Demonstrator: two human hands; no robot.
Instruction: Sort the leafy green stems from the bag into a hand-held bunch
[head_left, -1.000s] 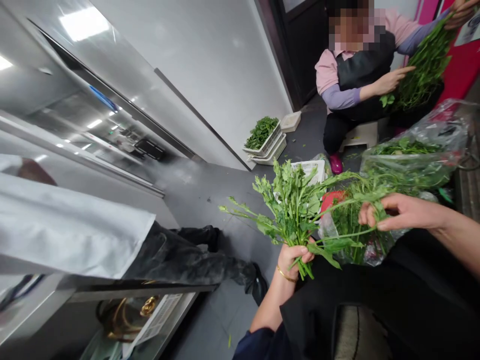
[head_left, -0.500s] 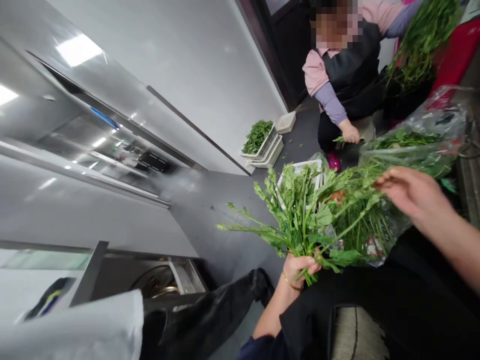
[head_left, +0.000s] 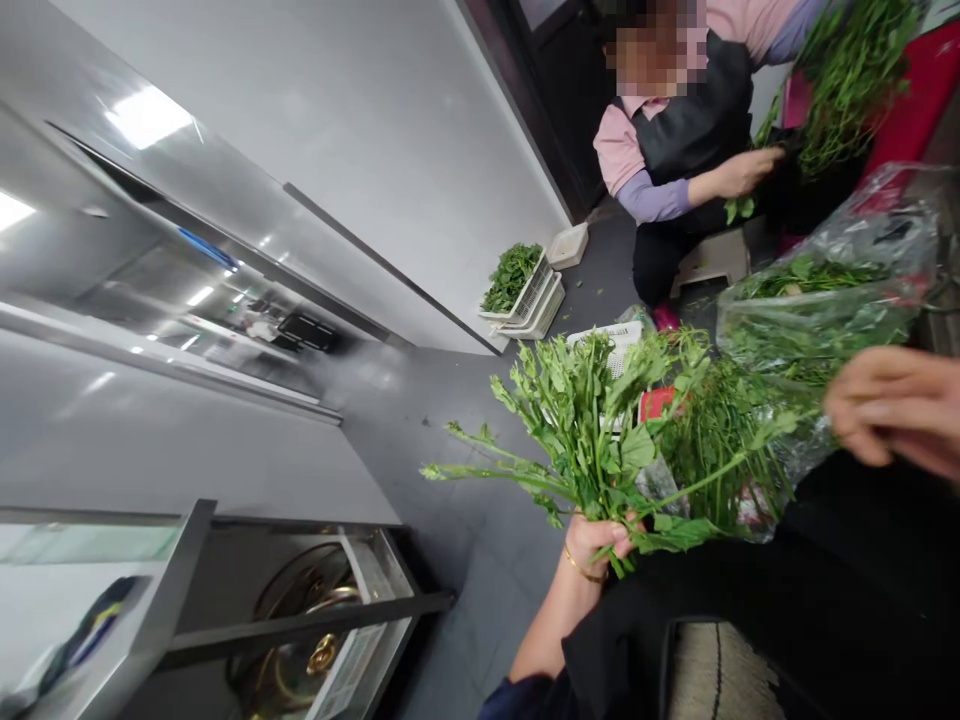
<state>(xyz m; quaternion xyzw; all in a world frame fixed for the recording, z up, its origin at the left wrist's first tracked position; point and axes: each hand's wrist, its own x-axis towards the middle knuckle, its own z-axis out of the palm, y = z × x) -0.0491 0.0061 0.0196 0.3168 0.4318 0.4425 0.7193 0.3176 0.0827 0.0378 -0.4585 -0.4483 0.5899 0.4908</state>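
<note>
biggest change first: the passer-by is gone from view, so the steel shelf (head_left: 322,618) shows plainly. the co-worker (head_left: 690,110) has brought one hand (head_left: 750,172) up from knee level towards their own greens (head_left: 855,100). close in — the right hand (head_left: 904,405) has pulled off rightward, just past the tip of a long stem (head_left: 712,473) it held a second ago; fingers half curled, can't tell if anything sits in them. the left hand (head_left: 600,537) stays closed round the bunch (head_left: 592,430) near the stalk ends, just ahead of the lap. meaning, i judge: the left alone now bears the bunch.

materials, large to small: wall (head_left: 420,150) smooth and pale; bag (head_left: 892,215) clear, crinkled, full of greens; basket (head_left: 534,290) white, slotted, heaped with leaves; bunch fanned wide — ruffled tips, slim stalks; stem thin, nearly straight; bracelet (head_left: 583,566) narrow, gold-coloured.
</note>
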